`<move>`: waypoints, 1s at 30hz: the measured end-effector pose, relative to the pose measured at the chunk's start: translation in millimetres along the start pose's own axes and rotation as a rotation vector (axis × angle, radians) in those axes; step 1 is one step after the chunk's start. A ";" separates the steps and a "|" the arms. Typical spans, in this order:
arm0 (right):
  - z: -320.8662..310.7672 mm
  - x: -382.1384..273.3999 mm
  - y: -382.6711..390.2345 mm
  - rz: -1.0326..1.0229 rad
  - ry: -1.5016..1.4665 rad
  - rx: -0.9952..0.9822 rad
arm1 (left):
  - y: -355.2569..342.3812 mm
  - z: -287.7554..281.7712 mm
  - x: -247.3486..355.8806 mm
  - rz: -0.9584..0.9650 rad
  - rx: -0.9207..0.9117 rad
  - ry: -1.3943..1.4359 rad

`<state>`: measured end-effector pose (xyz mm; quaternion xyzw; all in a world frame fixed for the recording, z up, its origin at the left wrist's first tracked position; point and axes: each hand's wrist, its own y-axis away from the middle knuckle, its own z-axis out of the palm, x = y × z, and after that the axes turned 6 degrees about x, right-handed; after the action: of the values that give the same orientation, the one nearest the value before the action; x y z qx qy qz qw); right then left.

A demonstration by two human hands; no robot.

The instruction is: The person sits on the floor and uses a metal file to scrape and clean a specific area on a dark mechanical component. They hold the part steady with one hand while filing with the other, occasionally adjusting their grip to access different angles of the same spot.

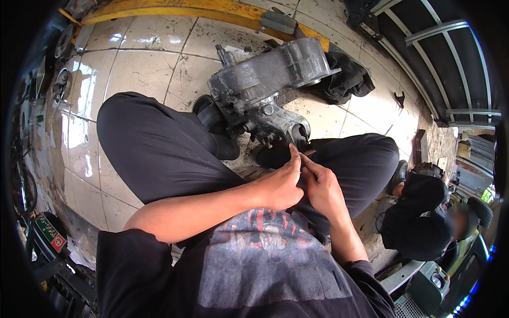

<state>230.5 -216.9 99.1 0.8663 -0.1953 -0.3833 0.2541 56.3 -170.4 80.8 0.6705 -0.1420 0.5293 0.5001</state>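
A greasy grey metal gear housing (265,77) lies on the tiled floor between my bent legs. Its narrower end has a round opening (300,132) that faces me. My left hand (281,186) is just below this opening, its index finger stretched up to the rim and the other fingers curled in. Close against it, my right hand (322,192) is also curled, with its index finger reaching to the left fingertip. A thin dark sliver shows by the fingertips; whether it is a held piece or part of the housing, I cannot tell.
Black cloth (347,79) lies behind the housing on the right. A yellow beam (212,7) crosses the far floor. A small dark fork-shaped part (399,99) is at the right. Another person (419,217) in dark clothes crouches at the right, near a vehicle (432,281).
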 end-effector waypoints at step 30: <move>19.5 -5.8 1.4 -0.117 -0.015 0.051 | -15.6 12.1 -42.3 0.098 0.148 -0.091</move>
<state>211.8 -220.6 92.0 0.8794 -0.1559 -0.3990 0.2075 57.5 -187.5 37.4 0.7212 -0.1578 0.5311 0.4158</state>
